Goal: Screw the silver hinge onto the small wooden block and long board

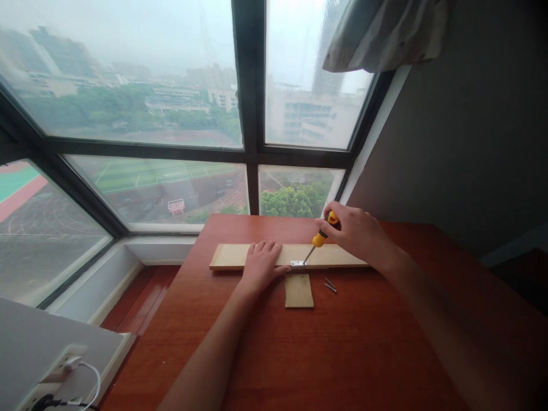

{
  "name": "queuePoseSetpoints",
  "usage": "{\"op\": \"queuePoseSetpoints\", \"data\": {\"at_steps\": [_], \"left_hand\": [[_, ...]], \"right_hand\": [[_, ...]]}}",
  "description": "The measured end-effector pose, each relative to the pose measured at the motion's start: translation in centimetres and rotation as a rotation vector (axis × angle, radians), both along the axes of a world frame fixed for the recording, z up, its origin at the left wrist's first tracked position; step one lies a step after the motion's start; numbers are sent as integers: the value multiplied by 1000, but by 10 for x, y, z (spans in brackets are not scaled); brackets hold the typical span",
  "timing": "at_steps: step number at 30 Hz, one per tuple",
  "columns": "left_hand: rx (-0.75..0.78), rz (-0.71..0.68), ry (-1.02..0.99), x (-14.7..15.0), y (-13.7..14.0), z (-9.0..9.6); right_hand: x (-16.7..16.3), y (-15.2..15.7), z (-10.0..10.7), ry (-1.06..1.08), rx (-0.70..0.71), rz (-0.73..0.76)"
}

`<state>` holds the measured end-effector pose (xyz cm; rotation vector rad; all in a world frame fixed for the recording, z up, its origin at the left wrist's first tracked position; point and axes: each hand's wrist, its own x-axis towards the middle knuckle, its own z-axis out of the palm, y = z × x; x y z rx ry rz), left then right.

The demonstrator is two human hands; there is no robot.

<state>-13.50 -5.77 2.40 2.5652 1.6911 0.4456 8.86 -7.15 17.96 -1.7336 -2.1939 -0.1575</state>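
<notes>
A long pale wooden board (231, 256) lies across the table. My left hand (262, 264) rests flat on it with fingers stretched out, its thumb beside a small metal bracket (298, 264) at the board's near edge. In my right hand (357, 228) is a yellow and black screwdriver (319, 238), held at a slant. Its tip meets the right part of the bracket; whether a screw sits under it is too small to tell. Just in front of the board lies a small square wooden piece (299, 291). Two loose screws (330, 287) lie to the right of that piece.
Everything lies on a reddish-brown wooden table (274, 354). Large windows with dark frames (252, 154) stand behind it. A grey wall (449, 142) rises at the right, and a curtain (385, 34) hangs above. Wall sockets with plugged-in cables (68, 365) are at lower left.
</notes>
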Motion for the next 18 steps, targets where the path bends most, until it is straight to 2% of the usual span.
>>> {"op": "queuePoseSetpoints", "data": {"at_steps": [4,12,14,18], "left_hand": [[7,-1,4,0,0,0],[3,0,-3,0,0,-2],[-2,2,0,0,0,-1],[3,4,11,1,0,-1]], "right_hand": [[-4,4,2,-147,22,-120],[-1,14,0,-104,5,-59],[1,13,1,-58,-11,0],[3,9,3,111,-110,229]]}}
